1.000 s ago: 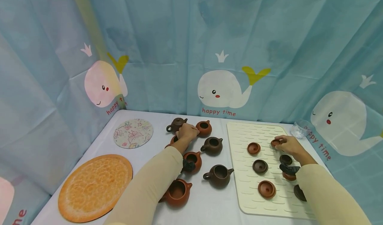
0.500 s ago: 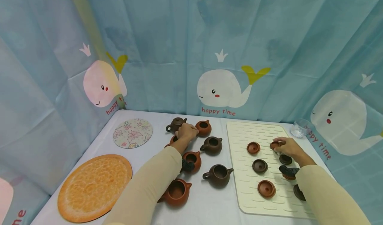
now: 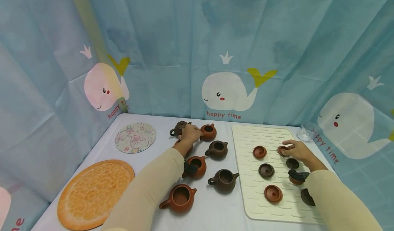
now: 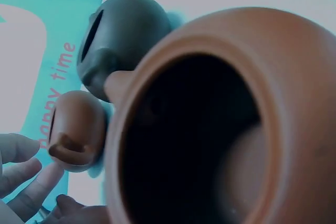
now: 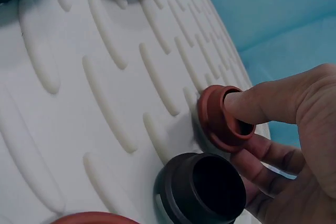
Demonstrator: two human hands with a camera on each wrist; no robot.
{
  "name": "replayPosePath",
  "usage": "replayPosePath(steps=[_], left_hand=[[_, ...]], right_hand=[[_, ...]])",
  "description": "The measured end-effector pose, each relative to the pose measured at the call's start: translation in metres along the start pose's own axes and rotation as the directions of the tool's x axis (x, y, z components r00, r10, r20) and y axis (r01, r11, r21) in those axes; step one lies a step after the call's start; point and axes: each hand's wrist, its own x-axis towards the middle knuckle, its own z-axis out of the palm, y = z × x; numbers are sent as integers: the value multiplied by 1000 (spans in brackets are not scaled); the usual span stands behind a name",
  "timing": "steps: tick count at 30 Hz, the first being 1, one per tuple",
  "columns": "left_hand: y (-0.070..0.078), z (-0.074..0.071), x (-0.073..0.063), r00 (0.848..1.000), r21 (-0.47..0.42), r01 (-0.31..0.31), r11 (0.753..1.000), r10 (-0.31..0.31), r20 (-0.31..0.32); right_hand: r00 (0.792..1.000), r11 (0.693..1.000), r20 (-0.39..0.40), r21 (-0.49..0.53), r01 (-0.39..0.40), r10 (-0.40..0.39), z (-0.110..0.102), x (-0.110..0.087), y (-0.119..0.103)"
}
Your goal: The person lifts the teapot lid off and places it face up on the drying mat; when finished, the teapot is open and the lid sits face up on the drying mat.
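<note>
In the head view, my left hand (image 3: pixel 189 134) is over the back teapots, between a dark lidded teapot (image 3: pixel 179 128) and a red-brown lidless teapot (image 3: pixel 208 132). Its fingers reach out loosely in the left wrist view, near that pot's handle, with nothing between them. A lidless red teapot (image 4: pixel 299 103) fills much of that view, and a dark one (image 4: pixel 128 35) stands behind it. My right hand (image 3: pixel 298 150) pinches a small red teapot lid (image 5: pixel 223 119), thumb on its collar and fingers beneath. The lid is tilted beside a dark lid (image 5: pixel 210 190) on the cream mat (image 5: pixel 68 103).
More lidless teapots stand in the middle, including a front red one (image 3: pixel 181 198) and a dark one (image 3: pixel 225 180). Several lids lie on the mat, among them a red one (image 3: pixel 273 193). A round bread-like mat (image 3: pixel 96 193), a floral disc (image 3: pixel 135 137) and a clear bowl (image 3: pixel 306 132) stand around.
My left hand has shifted slightly left, and its sleeve has uncovered the front red teapot's handle. My right hand has tilted the small lid a little and still pinches it.
</note>
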Motion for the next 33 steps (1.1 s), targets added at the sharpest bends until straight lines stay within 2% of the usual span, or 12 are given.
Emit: replayPosePath(steps=[3, 10, 15, 18, 24, 27, 33], left_hand=[[3, -4, 0, 1000, -28, -9, 1000, 9, 0], [13, -19, -4, 999, -211, -40, 977, 43, 9], [13, -31, -10, 996, -287, -89, 954, 81, -42], [11, -37, -12, 993, -345, -106, 933, 81, -87], [4, -52, -12, 989, -449, -78, 890, 14, -145], [-5, -59, -8, 987, -469, -52, 882, -25, -158], [-30, -68, 0, 974, -470, 10, 883, -116, -196]], right_hand=[[1000, 1000, -10, -17, -17, 16, -4, -3, 0], [998, 1000, -56, -21, 2, -3, -11, -8, -4], [994, 999, -97, -30, 36, -39, -16, -13, -13], [992, 998, -116, -47, 41, -46, -18, -16, -17], [990, 996, -119, -58, 65, -71, -20, -24, -24], [989, 994, -118, -61, 87, -94, -20, -26, -28], [986, 990, -108, -77, 120, -128, -19, -30, -40]])
